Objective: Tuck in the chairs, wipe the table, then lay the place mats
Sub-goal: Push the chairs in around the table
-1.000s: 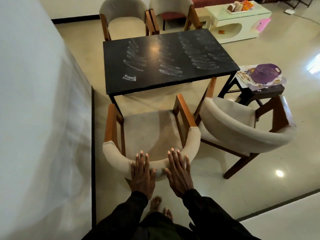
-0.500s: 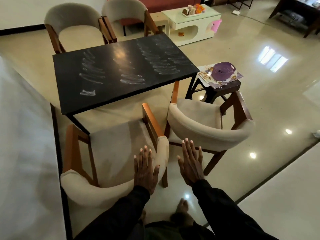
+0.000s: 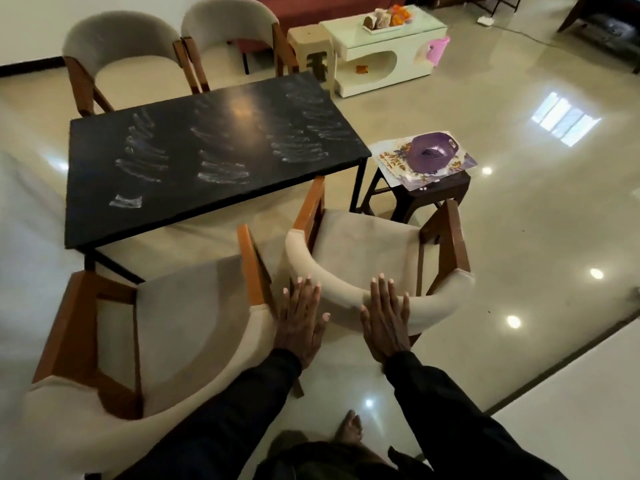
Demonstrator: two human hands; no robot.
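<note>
Low in the middle of the frame, your left hand (image 3: 299,320) and right hand (image 3: 386,320) both lie flat against the curved cream back of the right near chair (image 3: 363,237). All your fingers (image 3: 381,292) are straight and released, pressing on the padding and gripping nothing. The left hand sits at the back's left end, the right hand near its middle.

That chair stands at an angle by the near right corner of the table (image 3: 214,157). Its seat is out from under the top, and 1 wooden arm comes up close to that corner. Just beside it, at the lower left, the left near chair (image 3: 180,323) also has its seat out over the floor (image 3: 519,116), front close to the table's near edge.

White streaks (image 3: 221,174) cross the black table top in 3 bands. Beyond the table, at the upper left, 2 far chairs (image 3: 121,39) stand side by side with their seats showing.

Right of the table, a dark stool (image 3: 440,188) carries the place mats (image 3: 394,157), floral sheets in a loose stack, with a purple object (image 3: 433,150) resting on top.
</note>
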